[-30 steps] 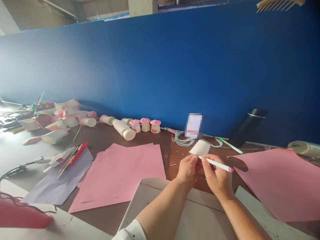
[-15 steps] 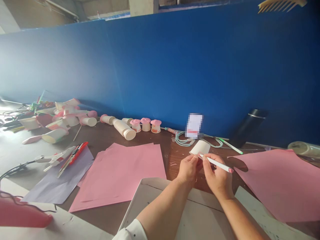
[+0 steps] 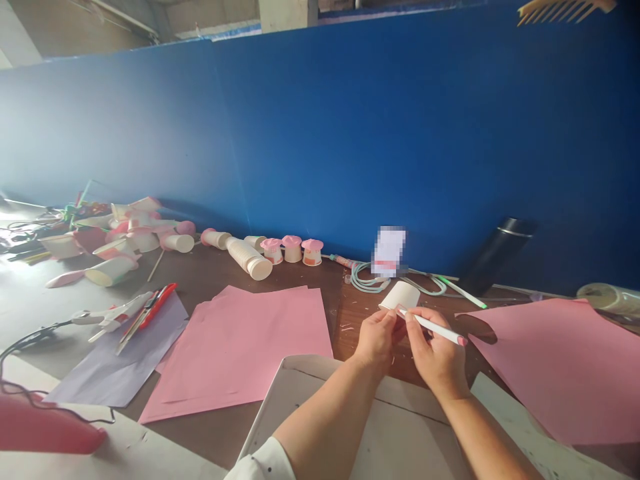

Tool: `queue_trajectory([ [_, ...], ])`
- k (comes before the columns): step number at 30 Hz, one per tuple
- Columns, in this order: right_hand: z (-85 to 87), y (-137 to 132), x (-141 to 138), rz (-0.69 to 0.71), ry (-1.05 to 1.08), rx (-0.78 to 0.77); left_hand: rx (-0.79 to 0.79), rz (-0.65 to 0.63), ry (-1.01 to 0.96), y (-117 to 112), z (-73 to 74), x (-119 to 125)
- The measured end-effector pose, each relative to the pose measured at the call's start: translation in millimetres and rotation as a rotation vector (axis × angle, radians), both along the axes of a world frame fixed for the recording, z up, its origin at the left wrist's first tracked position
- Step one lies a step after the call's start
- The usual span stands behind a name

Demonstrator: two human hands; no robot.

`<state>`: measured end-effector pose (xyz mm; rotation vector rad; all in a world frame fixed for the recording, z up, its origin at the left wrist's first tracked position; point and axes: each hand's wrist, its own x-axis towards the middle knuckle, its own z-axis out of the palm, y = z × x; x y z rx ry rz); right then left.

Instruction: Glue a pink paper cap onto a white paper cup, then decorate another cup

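Pinching the paper cup [image 3: 401, 295] in my left hand [image 3: 376, 337], right hand [image 3: 436, 357] gripping a pen [image 3: 433, 328] at four o'clock; I'd brace the rim.

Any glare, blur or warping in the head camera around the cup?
Head view: daylight glare washes out the far left of the table; a pixelated patch hides something behind the paper cup; the frame's sides look warped; the left hand on the cup and right hand with the pen look sharp.

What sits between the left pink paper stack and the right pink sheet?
Head view: brown table strip, the left hand gripping a paper cup, the right hand holding a white pen, plus a white tray nearer.
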<state>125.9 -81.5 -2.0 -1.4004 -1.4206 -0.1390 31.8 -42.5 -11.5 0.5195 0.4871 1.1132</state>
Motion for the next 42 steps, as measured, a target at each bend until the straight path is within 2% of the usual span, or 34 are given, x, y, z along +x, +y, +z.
queue_trajectory([
  [13, 0.9, -1.1, -0.1, 0.036, 0.025, -0.028, -0.004, 0.006, 0.021, 0.7, -1.0, -0.1],
  [29, 2.3, -0.7, -1.1, -0.045, -0.034, 0.036, 0.027, -0.010, -0.030, -2.4, 3.6, -1.1],
  [42, 1.9, -1.4, 1.3, 0.019, -0.043, -0.003, -0.011, 0.006, 0.017, -2.3, 5.1, -2.4],
])
